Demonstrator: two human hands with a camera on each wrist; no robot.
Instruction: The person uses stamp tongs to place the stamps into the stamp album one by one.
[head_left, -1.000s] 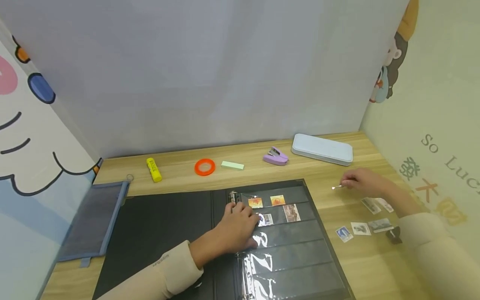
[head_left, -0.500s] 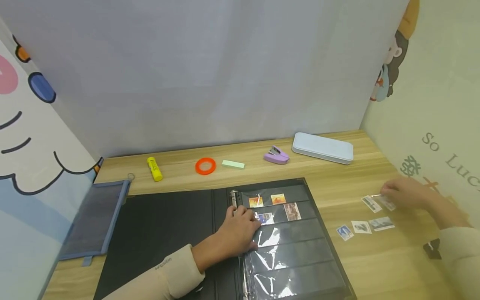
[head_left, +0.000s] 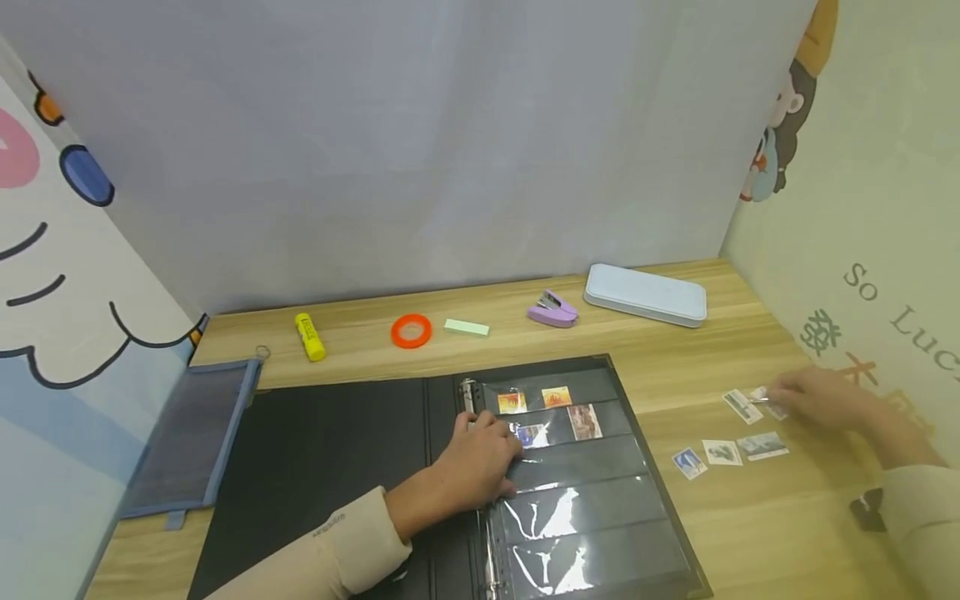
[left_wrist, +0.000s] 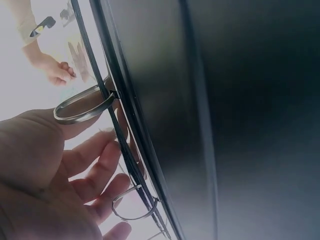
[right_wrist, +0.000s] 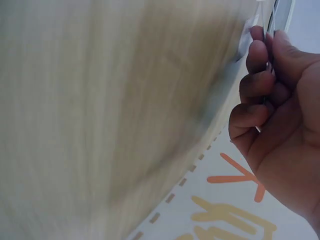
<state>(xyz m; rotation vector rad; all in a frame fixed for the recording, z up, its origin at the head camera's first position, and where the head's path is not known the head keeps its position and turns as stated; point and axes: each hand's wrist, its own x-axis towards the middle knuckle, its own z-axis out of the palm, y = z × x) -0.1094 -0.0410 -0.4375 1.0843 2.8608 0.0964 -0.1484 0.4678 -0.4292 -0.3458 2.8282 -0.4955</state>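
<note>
The left hand rests over the metal rings of the open black album, its fingers relaxed and a little spread. This album lies between the left and right edges of the bench. Near the right edge, the right hand pinches metal tweezers beside a stamp; whether their tips touch it, I cannot tell. Four other stamps lie nearby, toward the album.
</note>
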